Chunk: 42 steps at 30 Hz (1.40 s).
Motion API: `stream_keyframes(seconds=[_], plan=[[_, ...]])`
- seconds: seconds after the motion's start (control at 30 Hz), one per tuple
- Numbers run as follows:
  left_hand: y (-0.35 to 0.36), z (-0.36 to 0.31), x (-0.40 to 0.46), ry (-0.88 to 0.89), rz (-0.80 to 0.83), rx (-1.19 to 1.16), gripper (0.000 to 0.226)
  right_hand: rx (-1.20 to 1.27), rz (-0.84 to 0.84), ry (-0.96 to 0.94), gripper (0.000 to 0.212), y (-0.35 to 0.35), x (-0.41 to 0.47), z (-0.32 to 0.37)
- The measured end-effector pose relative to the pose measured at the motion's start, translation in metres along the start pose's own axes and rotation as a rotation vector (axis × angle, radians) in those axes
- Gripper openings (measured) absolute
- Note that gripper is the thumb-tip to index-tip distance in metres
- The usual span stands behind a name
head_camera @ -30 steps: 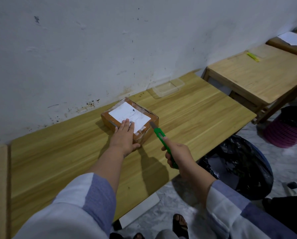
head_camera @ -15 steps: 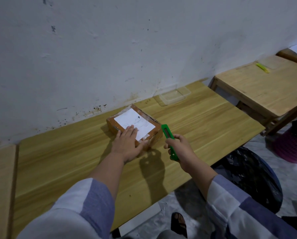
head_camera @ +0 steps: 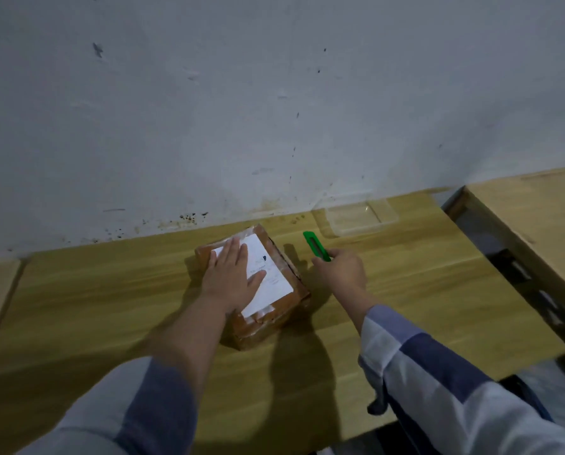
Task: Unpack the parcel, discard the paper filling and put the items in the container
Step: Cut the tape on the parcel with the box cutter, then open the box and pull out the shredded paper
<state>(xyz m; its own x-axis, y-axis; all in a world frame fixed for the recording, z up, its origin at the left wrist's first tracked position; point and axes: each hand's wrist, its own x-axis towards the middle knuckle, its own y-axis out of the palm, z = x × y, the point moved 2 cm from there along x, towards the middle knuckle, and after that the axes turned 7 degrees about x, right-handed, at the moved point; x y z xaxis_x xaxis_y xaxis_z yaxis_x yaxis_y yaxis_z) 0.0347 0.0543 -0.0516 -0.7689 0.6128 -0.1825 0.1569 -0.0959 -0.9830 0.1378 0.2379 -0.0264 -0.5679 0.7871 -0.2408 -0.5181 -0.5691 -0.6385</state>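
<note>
The brown parcel [head_camera: 258, 287] lies flat on the table [head_camera: 406, 290], near the wall, with a white label on top. It looks taped shut, so no paper or items are out yet. The left hand [head_camera: 233, 277] lies flat and spread open on the label and presses the parcel down. The right hand [head_camera: 340, 269] is just beside the parcel, closed around the green cutter [head_camera: 314, 245]. The cutter points away, toward the wall, and I cannot tell if its blade is out.

To cut well, I think the left hand should keep the parcel from sliding and stay out of the blade's way. The cut should be shallow and only go through the tape, so the things inside do not get hurt.

The clear container [head_camera: 360, 216] waits empty by the wall, a little past the cutter. The table is smooth light wood. The white wall [head_camera: 274, 110] has dark spots low down. Another wooden table [head_camera: 537, 218] stands to the right, apart from this one.
</note>
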Motion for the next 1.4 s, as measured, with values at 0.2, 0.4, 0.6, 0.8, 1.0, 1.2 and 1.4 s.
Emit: stream_keyframes(seconds=[0.2,0.4,0.6,0.8,1.0,1.2,1.4], plan=[[0.018,-0.003,0.003,-0.054,-0.116,0.042,0.083,-0.115,0.110,-0.092,0.040,0.035,0.065,-0.002],[0.024,-0.001,0.003,-0.068,-0.211,0.057,0.079,-0.307,0.028,-0.180,0.041,0.055,0.093,-0.009],[0.021,-0.003,0.002,-0.057,-0.226,0.012,0.078,-0.353,0.049,-0.272,0.052,0.059,0.101,-0.007],[0.018,-0.005,0.001,-0.064,-0.252,-0.012,0.074,0.178,0.375,-0.559,0.026,0.085,0.089,0.051],[0.015,-0.003,0.001,-0.047,-0.248,-0.020,0.074,0.165,0.672,-0.567,0.025,0.103,0.081,0.073],[0.006,0.011,0.010,0.121,-0.156,0.075,0.069,0.180,0.497,-0.499,0.023,0.084,0.077,0.059],[-0.003,-0.002,0.001,0.093,0.011,0.145,0.060,0.251,0.237,-0.308,0.018,0.063,0.040,0.023]])
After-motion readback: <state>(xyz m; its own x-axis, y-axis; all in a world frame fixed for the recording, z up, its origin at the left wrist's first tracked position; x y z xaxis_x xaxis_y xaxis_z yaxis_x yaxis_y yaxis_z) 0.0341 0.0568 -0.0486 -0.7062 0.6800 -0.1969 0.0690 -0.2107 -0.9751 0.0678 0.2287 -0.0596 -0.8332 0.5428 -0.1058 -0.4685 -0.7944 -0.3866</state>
